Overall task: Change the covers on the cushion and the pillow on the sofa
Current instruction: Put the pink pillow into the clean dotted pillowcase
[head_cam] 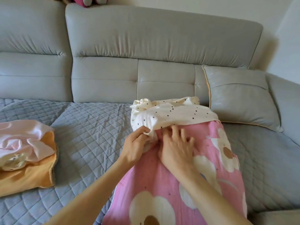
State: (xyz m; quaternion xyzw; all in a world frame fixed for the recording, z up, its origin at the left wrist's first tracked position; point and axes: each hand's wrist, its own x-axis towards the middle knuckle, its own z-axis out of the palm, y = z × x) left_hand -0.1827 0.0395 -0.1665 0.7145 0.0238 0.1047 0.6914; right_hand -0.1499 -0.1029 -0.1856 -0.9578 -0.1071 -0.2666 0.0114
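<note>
Left hand (136, 143): thumb and fingers pinch the hem of the cream, black-dotted fabric cover (175, 114). Right hand (177, 148), just beside it: fingers spread, pressing on the pink flower-print pillow (211, 168), tips at the same hem, gripping nothing. Cover sheathes the pillow's end beyond both hands. Pillow lies on the grey-blue quilted sofa mat (90, 127). Orange fabric cushion (32, 172) well left of the grip, pale pink cloth (24, 137) heaped on it.
</note>
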